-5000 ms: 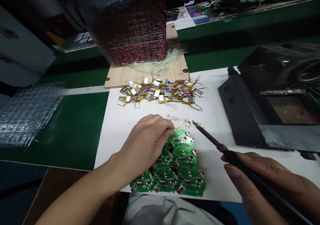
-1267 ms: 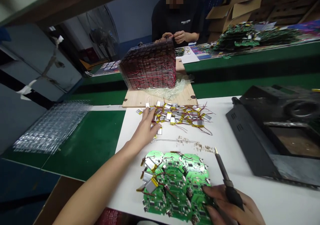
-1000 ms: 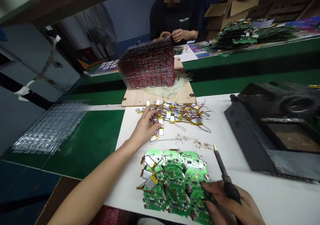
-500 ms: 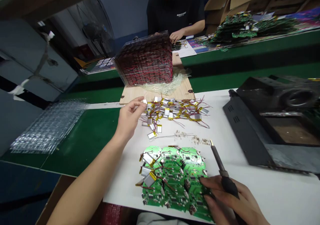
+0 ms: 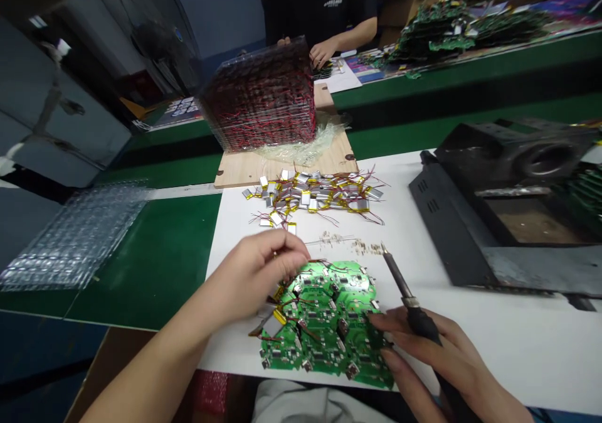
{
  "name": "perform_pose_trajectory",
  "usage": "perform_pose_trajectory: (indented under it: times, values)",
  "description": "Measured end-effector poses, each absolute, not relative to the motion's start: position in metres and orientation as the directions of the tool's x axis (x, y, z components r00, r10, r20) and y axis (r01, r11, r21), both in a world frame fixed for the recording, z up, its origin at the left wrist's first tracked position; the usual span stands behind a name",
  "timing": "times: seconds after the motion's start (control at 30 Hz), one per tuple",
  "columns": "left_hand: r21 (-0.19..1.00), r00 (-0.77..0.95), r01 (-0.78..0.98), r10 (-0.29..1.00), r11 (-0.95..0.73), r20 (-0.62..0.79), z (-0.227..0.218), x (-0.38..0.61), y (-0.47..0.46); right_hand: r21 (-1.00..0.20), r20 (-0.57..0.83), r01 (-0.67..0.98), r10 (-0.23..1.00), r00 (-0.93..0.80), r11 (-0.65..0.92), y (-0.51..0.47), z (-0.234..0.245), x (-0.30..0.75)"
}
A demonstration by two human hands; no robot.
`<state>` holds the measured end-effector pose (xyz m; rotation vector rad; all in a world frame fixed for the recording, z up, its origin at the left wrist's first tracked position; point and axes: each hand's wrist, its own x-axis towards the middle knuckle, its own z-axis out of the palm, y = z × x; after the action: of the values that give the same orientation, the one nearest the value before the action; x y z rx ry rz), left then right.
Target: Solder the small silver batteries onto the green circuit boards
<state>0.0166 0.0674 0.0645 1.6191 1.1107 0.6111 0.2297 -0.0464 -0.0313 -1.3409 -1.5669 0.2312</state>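
1. On my feed the left hand (image 5: 256,272) hovers over the green circuit boards (image 5: 324,329), fingers pinched together; whether its grip holds anything, I cannot tell.
2. The right hand (image 5: 423,348) has its grip clenched on a soldering iron (image 5: 399,277), whose tip points above the white sheet (image 5: 493,341), near scattered solder crumbs (image 5: 348,242).
3. The boards lie clustered on that sheet, below the heap of pouch cells (image 5: 310,194); one pouch cell (image 5: 273,327) rests on them.
4. My worry: if the iron is hot, a slip could melt the thin red leads (image 5: 305,313) or damage a cell.
5. Those tangled leads could also snag, dragging cells off the boards.
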Motion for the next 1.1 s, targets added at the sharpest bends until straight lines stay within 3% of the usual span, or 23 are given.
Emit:
perform_pose_trajectory:
  times: [0.13, 0.23, 0.33, 0.43, 0.6, 0.77, 0.9, 1.1]
  values:
    - [0.799, 0.609, 0.504, 0.791, -0.328, -0.061, 0.064, 0.032, 0.035, -0.716, 0.523, 0.609, 0.840, 0.142, 0.343, -0.044, -0.017, 0.234]
    - [0.651, 0.640, 0.548, 0.764, -0.526, 0.078, 0.050, 0.043, 0.022, -0.713, 0.487, 0.601, 0.872, 0.055, 0.360, -0.043, -0.014, 0.247]
    - [0.560, 0.635, 0.539, 0.740, -0.629, 0.221, 0.038, 0.050, 0.019, -0.716, 0.419, 0.661, 0.895, 0.151, 0.223, -0.042, -0.018, 0.260]
    - [0.578, 0.618, 0.519, 0.743, -0.630, 0.256, 0.033, 0.052, 0.021, -0.764, 0.355, 0.641, 0.878, 0.322, 0.073, -0.033, -0.024, 0.268]
    - [0.660, 0.613, 0.439, 0.741, -0.609, 0.276, 0.035, 0.049, 0.026, -0.809, 0.374, 0.561, 0.890, 0.262, 0.174, -0.010, -0.031, 0.273]
    - [0.707, 0.605, 0.414, 0.754, -0.574, 0.258, 0.040, 0.045, 0.028, -0.829, 0.340, 0.545, 0.886, 0.314, 0.125, -0.003, -0.035, 0.273]
    - [0.684, 0.631, 0.475, 0.756, -0.554, 0.175, 0.043, 0.046, 0.027, -0.833, 0.317, 0.542, 0.898, 0.305, 0.109, -0.003, -0.037, 0.273]
    - [0.609, 0.660, 0.511, 0.731, -0.606, 0.174, 0.043, 0.050, 0.026, -0.828, 0.322, 0.549, 0.896, 0.307, 0.110, -0.003, -0.036, 0.271]
